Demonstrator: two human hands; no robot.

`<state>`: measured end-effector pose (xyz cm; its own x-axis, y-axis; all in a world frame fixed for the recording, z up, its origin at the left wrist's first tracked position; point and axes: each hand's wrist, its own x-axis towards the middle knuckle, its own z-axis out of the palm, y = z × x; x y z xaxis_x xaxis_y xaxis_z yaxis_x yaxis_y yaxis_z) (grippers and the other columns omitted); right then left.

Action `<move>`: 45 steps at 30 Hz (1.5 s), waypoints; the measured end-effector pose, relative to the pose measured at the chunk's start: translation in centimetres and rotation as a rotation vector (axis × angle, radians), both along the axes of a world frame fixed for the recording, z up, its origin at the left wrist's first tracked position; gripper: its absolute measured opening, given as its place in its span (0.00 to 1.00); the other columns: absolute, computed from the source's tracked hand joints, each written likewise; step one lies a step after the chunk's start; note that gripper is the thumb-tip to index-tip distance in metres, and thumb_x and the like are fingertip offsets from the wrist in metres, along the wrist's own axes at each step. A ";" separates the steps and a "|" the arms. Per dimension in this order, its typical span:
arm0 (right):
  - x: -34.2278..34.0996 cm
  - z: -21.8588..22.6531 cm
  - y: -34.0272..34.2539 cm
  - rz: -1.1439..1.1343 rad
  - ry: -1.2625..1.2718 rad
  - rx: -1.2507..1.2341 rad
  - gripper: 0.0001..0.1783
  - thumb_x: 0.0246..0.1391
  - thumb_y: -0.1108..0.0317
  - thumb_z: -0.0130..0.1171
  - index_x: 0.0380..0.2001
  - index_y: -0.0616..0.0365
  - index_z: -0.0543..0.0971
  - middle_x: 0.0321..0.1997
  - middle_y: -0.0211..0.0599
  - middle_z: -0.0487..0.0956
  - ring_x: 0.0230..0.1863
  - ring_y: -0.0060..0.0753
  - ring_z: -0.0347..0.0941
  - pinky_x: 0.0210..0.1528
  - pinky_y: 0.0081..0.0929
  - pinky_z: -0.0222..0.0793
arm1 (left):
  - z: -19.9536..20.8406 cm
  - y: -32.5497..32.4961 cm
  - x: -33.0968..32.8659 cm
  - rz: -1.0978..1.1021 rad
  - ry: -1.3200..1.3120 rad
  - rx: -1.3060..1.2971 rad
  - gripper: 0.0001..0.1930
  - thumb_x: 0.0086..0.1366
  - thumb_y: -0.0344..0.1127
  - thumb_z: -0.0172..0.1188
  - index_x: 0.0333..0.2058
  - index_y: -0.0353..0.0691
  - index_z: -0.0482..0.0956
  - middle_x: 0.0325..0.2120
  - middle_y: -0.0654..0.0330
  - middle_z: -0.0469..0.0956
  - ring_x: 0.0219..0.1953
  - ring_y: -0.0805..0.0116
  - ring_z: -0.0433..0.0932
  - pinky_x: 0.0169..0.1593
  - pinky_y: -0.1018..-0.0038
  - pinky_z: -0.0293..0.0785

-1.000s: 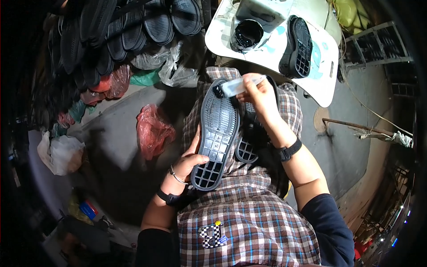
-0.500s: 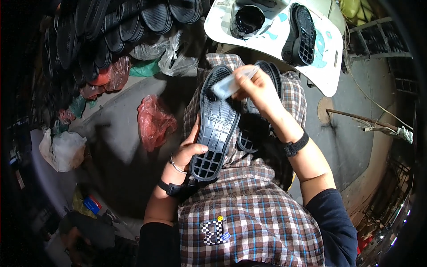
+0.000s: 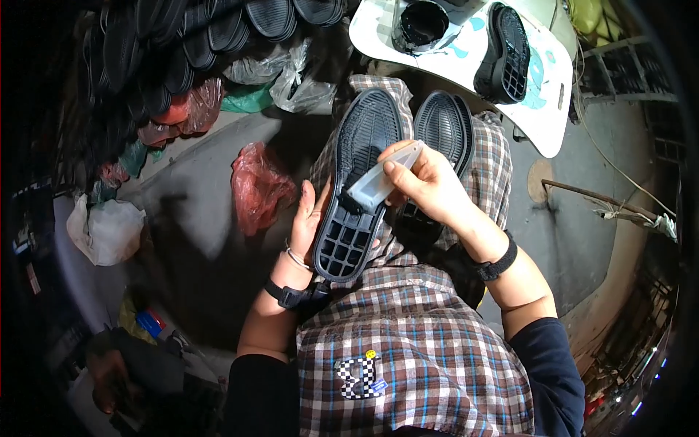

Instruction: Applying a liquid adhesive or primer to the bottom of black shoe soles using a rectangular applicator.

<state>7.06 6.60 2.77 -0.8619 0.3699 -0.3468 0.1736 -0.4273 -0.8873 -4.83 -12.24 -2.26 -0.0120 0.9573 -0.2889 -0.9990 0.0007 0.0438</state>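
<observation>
A black shoe sole (image 3: 370,120) lies lengthwise over my lap, its gridded heel end toward me. My left hand (image 3: 304,227) holds it from the left side and beneath; the thumb stands off the edge and the other fingers are mostly hidden under the sole. Pinched in my right hand (image 3: 431,188) is a translucent plastic scraper (image 3: 376,183). Its black-smeared lower edge rests on the sole just above the heel grid. Beside it, another black sole (image 3: 442,125) lies on my right thigh, partly covered by my right hand.
Ahead stands a small white table (image 3: 466,76) bearing a tub of black paste (image 3: 424,28) and a wet-looking sole (image 3: 508,54). Stacked soles (image 3: 211,33) fill the far left. A red plastic bag (image 3: 258,189) lies on the floor at left; a stick (image 3: 593,195) juts in at right.
The scraper has moved from the toe part down to just above the heel grid. My left thumb has lifted off the heel and now points up beside the sole.
</observation>
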 end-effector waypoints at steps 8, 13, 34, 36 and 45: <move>-0.5 -0.3 -1.4 -0.264 0.061 0.369 0.09 0.60 0.67 0.56 0.40 0.61 0.75 0.28 0.30 0.78 0.28 0.15 0.72 0.30 0.16 0.70 | 0.6 2.1 -0.6 0.031 0.077 0.237 0.38 0.67 0.69 0.30 0.68 0.52 0.51 0.60 0.49 0.65 0.57 0.49 0.71 0.56 0.49 0.71; 0.6 2.1 -2.3 -0.067 0.004 0.353 0.09 0.58 0.69 0.57 0.39 0.62 0.75 0.27 0.30 0.78 0.29 0.17 0.73 0.34 0.19 0.71 | 2.0 3.6 -0.2 0.266 -0.037 -0.101 0.34 0.69 0.65 0.35 0.66 0.53 0.55 0.59 0.50 0.67 0.57 0.49 0.71 0.56 0.49 0.72; 1.4 3.7 -3.8 -0.074 0.134 0.450 0.09 0.59 0.68 0.55 0.40 0.61 0.73 0.25 0.30 0.77 0.24 0.17 0.72 0.27 0.19 0.68 | 3.2 5.0 -1.5 0.325 0.304 -0.017 0.36 0.69 0.66 0.34 0.67 0.50 0.54 0.59 0.56 0.68 0.58 0.57 0.70 0.62 0.59 0.66; 0.7 4.4 -2.7 -0.173 0.072 0.251 0.09 0.60 0.67 0.55 0.41 0.60 0.73 0.28 0.28 0.77 0.25 0.15 0.70 0.27 0.18 0.68 | 4.1 5.1 -1.2 0.309 0.298 -0.040 0.36 0.69 0.66 0.34 0.67 0.49 0.54 0.58 0.56 0.68 0.58 0.57 0.70 0.61 0.59 0.66; 1.5 5.4 -1.7 0.109 0.092 0.401 0.09 0.60 0.67 0.55 0.39 0.61 0.74 0.24 0.28 0.76 0.25 0.16 0.70 0.28 0.19 0.69 | 3.9 5.7 -1.8 0.256 0.363 -0.035 0.35 0.70 0.65 0.31 0.64 0.44 0.58 0.55 0.54 0.71 0.55 0.60 0.73 0.59 0.61 0.70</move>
